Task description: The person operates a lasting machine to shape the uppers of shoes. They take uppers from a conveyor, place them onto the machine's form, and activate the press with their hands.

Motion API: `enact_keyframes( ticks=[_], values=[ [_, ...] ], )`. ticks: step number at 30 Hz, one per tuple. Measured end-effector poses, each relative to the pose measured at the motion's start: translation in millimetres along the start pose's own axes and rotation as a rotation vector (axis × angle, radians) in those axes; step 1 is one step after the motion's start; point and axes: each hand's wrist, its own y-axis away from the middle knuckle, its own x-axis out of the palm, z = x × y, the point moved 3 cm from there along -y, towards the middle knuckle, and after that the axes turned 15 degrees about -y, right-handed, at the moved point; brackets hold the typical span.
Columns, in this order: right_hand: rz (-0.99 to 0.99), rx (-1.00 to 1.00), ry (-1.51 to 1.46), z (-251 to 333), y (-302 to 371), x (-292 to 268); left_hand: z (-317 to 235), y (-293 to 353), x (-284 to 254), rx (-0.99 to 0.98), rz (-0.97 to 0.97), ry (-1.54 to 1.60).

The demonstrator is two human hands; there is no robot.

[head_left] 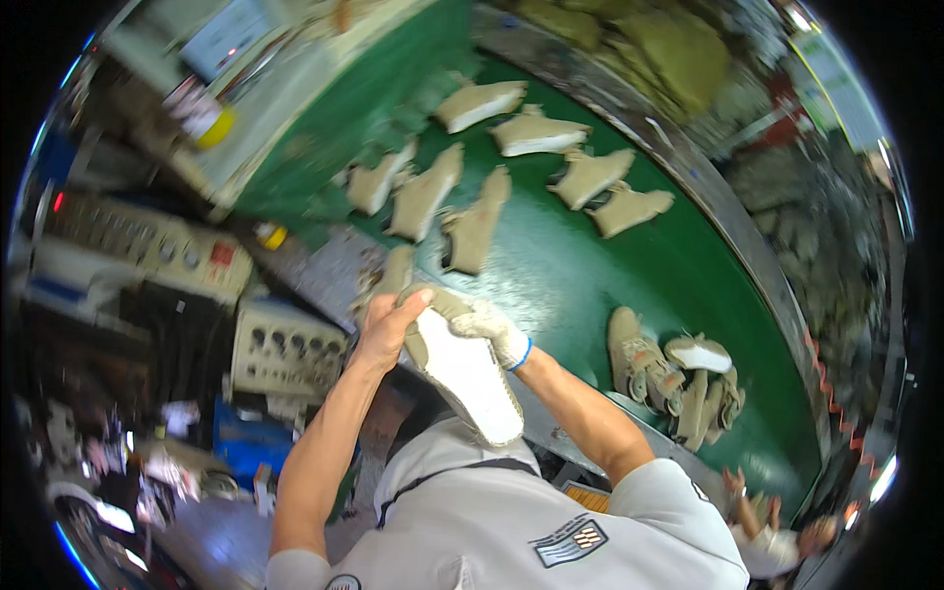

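Note:
Close to my body I hold a beige shoe upper [433, 346] with its white underside [470, 379] turned up and its rounded end pointing toward me. My bare left hand [383, 332] grips its far end from the left, thumb on top. On the other side, my right hand [495, 330], in a pale glove with a blue cuff, is closed on the same far end; part of its fingers is hidden. Just beyond my left hand another beige piece [397, 267] lies at the edge of the green work surface [551, 285].
Several beige shoe uppers [477, 221] lie spread over the far part of the surface. More shoes [639, 359] are grouped at the right. Control boxes with knobs [287, 349] stand at my left. A co-worker's hand [735, 482] shows at lower right.

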Motion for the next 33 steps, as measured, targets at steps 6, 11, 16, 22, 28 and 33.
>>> enact_keyframes(
  ticks=[6,11,16,22,28,33],
  values=[
    [-0.449,0.102,0.186,56,41,-163,53,-79,48,-0.252,0.047,-0.248],
    [-0.949,0.544,1.307,156,81,-266,108,-61,33,-0.347,0.08,-0.358],
    [-1.659,-0.003,0.778,220,100,-436,134,-40,20,-0.499,0.064,-0.408],
    [-1.693,-0.53,0.249,220,64,-520,153,1,23,-0.662,0.002,-0.312],
    [-0.919,-0.652,-0.56,157,67,-405,145,21,7,-0.594,-0.013,-0.209],
    [-0.246,-0.479,-0.817,4,51,-194,82,33,-42,-0.318,-0.149,-0.219]
  ],
)
